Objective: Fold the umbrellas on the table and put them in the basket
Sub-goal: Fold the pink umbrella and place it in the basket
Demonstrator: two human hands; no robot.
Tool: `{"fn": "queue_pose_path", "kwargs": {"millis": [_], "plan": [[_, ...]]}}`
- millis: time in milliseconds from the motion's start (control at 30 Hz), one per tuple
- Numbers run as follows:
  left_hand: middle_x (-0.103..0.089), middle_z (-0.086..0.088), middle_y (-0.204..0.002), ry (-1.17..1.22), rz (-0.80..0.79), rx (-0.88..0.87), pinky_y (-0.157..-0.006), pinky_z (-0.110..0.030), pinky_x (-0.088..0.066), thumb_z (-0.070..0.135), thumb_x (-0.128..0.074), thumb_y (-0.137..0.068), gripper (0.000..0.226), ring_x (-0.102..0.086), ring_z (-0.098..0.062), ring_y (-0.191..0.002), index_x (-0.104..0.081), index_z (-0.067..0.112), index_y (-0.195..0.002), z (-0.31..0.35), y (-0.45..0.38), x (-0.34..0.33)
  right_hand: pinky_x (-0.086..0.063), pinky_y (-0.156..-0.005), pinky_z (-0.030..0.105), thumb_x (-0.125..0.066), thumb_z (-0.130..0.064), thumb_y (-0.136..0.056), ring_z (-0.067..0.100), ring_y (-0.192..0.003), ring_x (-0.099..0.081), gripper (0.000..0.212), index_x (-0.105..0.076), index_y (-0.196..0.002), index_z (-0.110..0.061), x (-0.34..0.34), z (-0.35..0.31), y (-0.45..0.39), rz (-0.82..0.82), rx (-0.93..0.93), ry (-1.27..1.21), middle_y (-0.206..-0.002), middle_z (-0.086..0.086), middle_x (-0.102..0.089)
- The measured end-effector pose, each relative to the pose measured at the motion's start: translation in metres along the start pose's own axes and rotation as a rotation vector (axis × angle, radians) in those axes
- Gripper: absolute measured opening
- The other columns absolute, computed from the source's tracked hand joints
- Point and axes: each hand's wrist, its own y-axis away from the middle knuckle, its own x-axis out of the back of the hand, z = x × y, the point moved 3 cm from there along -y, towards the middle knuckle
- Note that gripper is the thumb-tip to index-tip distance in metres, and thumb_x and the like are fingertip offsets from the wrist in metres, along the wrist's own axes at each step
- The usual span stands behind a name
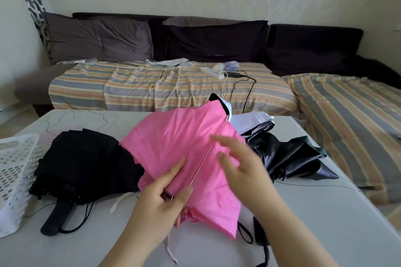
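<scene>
Far to the left of my grip, the white perforated basket (16, 171) is sitting at the table's edge, open side up. Between it and my grip the black umbrella (82, 165) is lying collapsed on the table, its handle (56, 217) pointing toward me and its loose canopy spreading away, so its long axis is running roughly near to far.

My left hand (161, 199) is pinching the pink umbrella (184, 147) low down, thumb and fingers curling around the gathered fabric and the near end of a thin metal rib (208, 151). From that pinch the rib is running up and to the right, away from me, so the pink umbrella's long axis is slanting from my grip toward the far right, with the canopy fanning out wide above the pinch and the bunched end hanging below it. A pale strap (171, 251) is trailing down toward me beneath my wrist.

Just right of the rib, my right hand (236, 165) is hovering over the pink cloth with fingers spread and relaxed, holding nothing (it is blurred, so I cannot tell whether it is touching).

Further right, a dark grey umbrella (286, 154) is lying crumpled on the table.

Everything is resting on a pale grey table (314, 212). Beyond it a sofa with dark cushions (217, 41) is carrying a striped sheet (141, 84) and a white power strip (213, 72) against a pale wall.
</scene>
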Motion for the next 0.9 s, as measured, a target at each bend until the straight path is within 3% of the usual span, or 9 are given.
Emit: {"fn": "queue_pose_path", "kwargs": {"millis": [67,133,233,300,433,533,633,800,900], "plan": [[-0.073,-0.001,-0.098,0.124,0.078,0.009,-0.055,-0.018,-0.047,0.016,-0.069,-0.082,0.058,-0.056,0.001,-0.049,-0.057,0.066,-0.108,-0.013,0.003,0.010,-0.040,-0.073,0.007,-0.049,-0.016,-0.097,-0.004,-0.094,-0.056,0.028,-0.054,-0.115,-0.037,0.030,0.005,-0.021,0.233,-0.068,0.028,-0.110,-0.018,-0.055],[-0.072,0.013,-0.073,0.033,0.073,-0.030,-0.053,-0.014,-0.048,0.009,-0.067,-0.084,0.066,-0.057,-0.001,-0.050,-0.054,0.072,-0.100,-0.020,0.004,0.014,-0.039,-0.076,0.009,-0.045,-0.020,-0.100,0.001,-0.098,-0.052,0.029,-0.051,-0.126,-0.031,0.048,0.008,-0.047,0.246,-0.117,0.111,-0.115,-0.013,-0.053],[-0.066,-0.018,-0.061,0.068,-0.039,-0.002,-0.049,-0.020,-0.048,0.006,-0.064,-0.086,0.065,-0.053,-0.017,-0.044,-0.056,0.069,-0.102,-0.017,0.002,0.010,-0.036,-0.075,0.004,-0.042,-0.025,-0.102,-0.005,-0.094,-0.049,0.033,-0.049,-0.134,-0.028,0.058,0.008,-0.079,0.112,-0.114,0.143,-0.113,-0.013,-0.054],[-0.060,-0.033,-0.067,0.119,-0.013,0.003,-0.048,-0.022,-0.048,0.005,-0.064,-0.086,0.064,-0.050,-0.020,-0.043,-0.058,0.066,-0.104,-0.022,0.003,0.014,-0.039,-0.077,0.008,-0.047,-0.025,-0.100,-0.001,-0.094,-0.055,0.025,-0.057,-0.123,-0.029,0.057,0.004,-0.095,0.022,-0.098,0.133,-0.106,-0.013,-0.060],[-0.057,-0.032,-0.060,0.136,-0.029,-0.006,-0.042,-0.023,-0.044,0.005,-0.062,-0.087,0.064,-0.046,-0.021,-0.042,-0.057,0.066,-0.104,-0.018,0.003,0.012,-0.051,-0.090,0.035,-0.060,-0.019,-0.094,0.011,-0.086,-0.064,0.012,-0.066,-0.087,-0.026,0.054,0.006,-0.112,-0.068,-0.107,0.087,-0.087,-0.006,-0.069],[-0.056,-0.017,-0.049,0.136,-0.088,-0.015,-0.043,-0.024,-0.045,0.009,-0.058,-0.088,0.063,-0.047,-0.021,-0.041,-0.054,0.069,-0.105,-0.018,0.003,0.014,-0.050,-0.077,0.028,-0.063,-0.011,-0.091,0.008,-0.071,-0.058,0.015,-0.063,-0.078,-0.019,0.058,-0.001,-0.114,-0.089,-0.030,-0.077,-0.074,-0.005,-0.063],[-0.066,-0.010,-0.059,0.106,-0.135,-0.020,-0.045,-0.026,-0.047,0.008,-0.058,-0.089,0.061,-0.051,-0.022,-0.044,-0.055,0.067,-0.105,-0.013,0.003,0.017,-0.041,-0.056,0.012,-0.053,-0.001,-0.094,0.000,-0.054,-0.050,0.019,-0.054,-0.079,-0.012,0.057,-0.010,-0.114,-0.171,-0.033,-0.373,-0.061,-0.010,-0.057],[-0.069,-0.013,-0.074,0.130,-0.203,-0.007,-0.052,-0.026,-0.047,0.026,-0.060,-0.089,0.046,-0.054,-0.013,-0.050,-0.054,0.068,-0.107,-0.006,0.007,0.013,-0.033,-0.040,0.010,-0.051,-0.015,-0.098,0.001,-0.036,-0.042,0.011,-0.050,-0.087,-0.017,0.045,-0.022,-0.121,-0.150,0.029,0.292,-0.053,-0.005,-0.049],[-0.056,0.043,-0.113,0.144,-0.065,-0.110,-0.072,-0.003,-0.043,0.030,-0.060,-0.080,0.060,-0.061,0.011,-0.081,-0.039,0.077,-0.111,0.004,0.007,0.014,-0.029,-0.034,0.012,-0.051,-0.018,-0.098,0.002,-0.030,-0.041,0.006,-0.049,-0.093,-0.015,0.043,-0.027,-0.123,-0.107,0.010,0.291,-0.047,-0.008,-0.046]]}}
